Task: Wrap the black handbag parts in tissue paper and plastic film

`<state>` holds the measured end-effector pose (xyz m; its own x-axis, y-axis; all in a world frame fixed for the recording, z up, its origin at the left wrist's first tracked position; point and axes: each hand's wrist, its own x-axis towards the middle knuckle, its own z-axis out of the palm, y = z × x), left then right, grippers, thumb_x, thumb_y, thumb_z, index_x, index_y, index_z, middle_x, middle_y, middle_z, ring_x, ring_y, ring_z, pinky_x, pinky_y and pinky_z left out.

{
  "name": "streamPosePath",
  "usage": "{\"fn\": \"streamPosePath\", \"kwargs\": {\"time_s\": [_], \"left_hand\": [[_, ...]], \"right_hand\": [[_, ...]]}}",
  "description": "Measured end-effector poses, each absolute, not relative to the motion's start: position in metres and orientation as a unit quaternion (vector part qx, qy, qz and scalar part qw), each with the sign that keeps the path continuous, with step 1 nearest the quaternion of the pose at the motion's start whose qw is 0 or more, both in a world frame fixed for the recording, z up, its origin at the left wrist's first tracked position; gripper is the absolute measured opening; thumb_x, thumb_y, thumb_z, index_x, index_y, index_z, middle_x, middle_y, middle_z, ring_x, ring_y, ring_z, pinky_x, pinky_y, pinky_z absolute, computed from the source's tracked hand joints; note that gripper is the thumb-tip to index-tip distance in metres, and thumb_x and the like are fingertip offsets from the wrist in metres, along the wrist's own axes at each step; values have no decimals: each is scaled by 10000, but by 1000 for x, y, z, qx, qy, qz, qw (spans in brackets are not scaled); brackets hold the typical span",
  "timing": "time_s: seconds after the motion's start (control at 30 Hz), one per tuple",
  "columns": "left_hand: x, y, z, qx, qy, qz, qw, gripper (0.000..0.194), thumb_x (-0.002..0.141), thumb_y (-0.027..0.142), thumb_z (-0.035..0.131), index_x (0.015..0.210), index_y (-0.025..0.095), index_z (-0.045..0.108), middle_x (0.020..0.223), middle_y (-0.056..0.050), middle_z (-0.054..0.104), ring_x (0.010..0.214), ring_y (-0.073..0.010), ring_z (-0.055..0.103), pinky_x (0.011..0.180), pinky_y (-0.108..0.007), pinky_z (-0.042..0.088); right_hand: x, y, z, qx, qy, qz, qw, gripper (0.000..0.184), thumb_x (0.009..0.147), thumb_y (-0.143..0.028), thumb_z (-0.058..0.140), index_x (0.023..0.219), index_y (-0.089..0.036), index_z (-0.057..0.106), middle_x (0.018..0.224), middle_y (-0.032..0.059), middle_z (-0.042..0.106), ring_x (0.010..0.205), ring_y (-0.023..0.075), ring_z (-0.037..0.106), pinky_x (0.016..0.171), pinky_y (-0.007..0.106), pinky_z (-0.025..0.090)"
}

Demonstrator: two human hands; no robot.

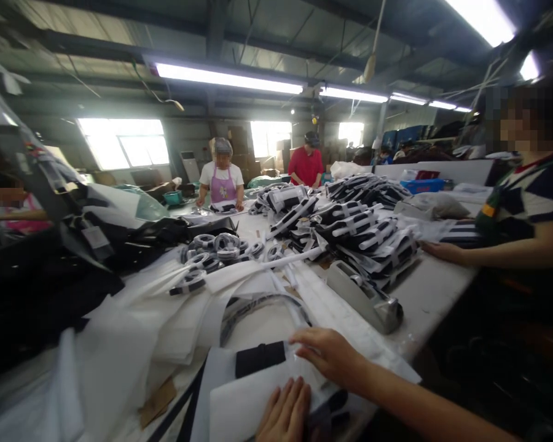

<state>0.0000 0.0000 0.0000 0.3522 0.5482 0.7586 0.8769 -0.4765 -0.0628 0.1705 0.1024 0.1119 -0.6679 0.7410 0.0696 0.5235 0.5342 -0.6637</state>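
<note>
Left hand [283, 411] flat, fingers together, on white sheet [239, 396] at table's [442, 291] near edge | right hand [329, 356] beside dark band [260, 358], fingers bent, grip unclear | even pressure should limit creases

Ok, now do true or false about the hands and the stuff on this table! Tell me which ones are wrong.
1. The left hand rests on a white sheet. True.
2. The right hand grips the grey tape dispenser. False: the dispenser sits beyond it, untouched.
3. Someone in a red top is across the table. True.
4. The blue box sits between these two hands. False: it's far back, on the right.
</note>
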Motion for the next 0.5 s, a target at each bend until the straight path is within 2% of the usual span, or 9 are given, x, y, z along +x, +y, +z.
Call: {"fn": "streamPosePath", "kwargs": {"time_s": [0.03, 0.1, 0.17, 0.23, 0.37, 0.43, 0.5], "left_hand": [[-3, -3, 8, -796, -443, -338, 236, 348, 975, 326, 469, 1235, 165, 635, 1169, -50, 751, 1063, -161, 713, 922, -262, 584], [-14, -9, 26, -824, -404, -319, 239, 330, 978, 283, 464, 1225, 149, 637, 1169, -55, 751, 1096, -134, 695, 972, -238, 549], [-31, -18, 43, -846, -362, -290, 263, 302, 979, 258, 477, 1202, 157, 655, 1159, -30, 757, 1108, -122, 687, 1016, -227, 513], [-55, -28, 59, -852, -348, -239, 309, 291, 980, 238, 492, 1209, 177, 660, 1182, 3, 748, 1126, -131, 678, 1062, -252, 481], [-101, -45, 86, -854, -373, -96, 349, 408, 990, 111, 391, 1341, 221, 568, 1358, 39, 642, 1230, -136, 607, 1082, -273, 467], [-112, -46, 90, -862, -383, -61, 325, 441, 993, 102, 358, 1389, 223, 512, 1403, 34, 603, 1264, -128, 578, 1048, -268, 499], [-113, -44, 86, -863, -401, -51, 304, 423, 995, 124, 354, 1373, 211, 524, 1362, 22, 637, 1216, -116, 616, 984, -263, 547]], "right_hand": [[178, 85, 109, -343, -867, 308, 190, 326, 984, -303, 501, 1251, -220, 667, 1261, 96, 694, 1188, 248, 619, 1055, 366, 448], [190, 57, 97, -286, -903, 260, 186, 420, 956, -332, 563, 1358, -218, 601, 1350, 106, 646, 1266, 273, 578, 1138, 410, 387], [198, 41, 82, -245, -934, 204, 160, 641, 881, -358, 684, 1471, -222, 473, 1478, 110, 524, 1375, 316, 468, 1195, 473, 312], [202, 37, 67, -224, -952, 145, 150, 781, 834, -268, 736, 1525, -244, 371, 1539, 90, 436, 1419, 320, 400, 1208, 495, 293], [201, 48, 46, -199, -959, 43, 198, 756, 853, 8, 570, 1526, -262, 355, 1500, 48, 493, 1378, 241, 470, 1201, 432, 334], [199, 58, 45, -188, -958, 29, 214, 722, 868, 37, 520, 1507, -272, 389, 1468, 36, 534, 1357, 224, 496, 1203, 434, 330], [197, 68, 50, -179, -961, 34, 208, 683, 876, 40, 498, 1477, -279, 440, 1440, 29, 568, 1344, 222, 513, 1211, 459, 308]]}}
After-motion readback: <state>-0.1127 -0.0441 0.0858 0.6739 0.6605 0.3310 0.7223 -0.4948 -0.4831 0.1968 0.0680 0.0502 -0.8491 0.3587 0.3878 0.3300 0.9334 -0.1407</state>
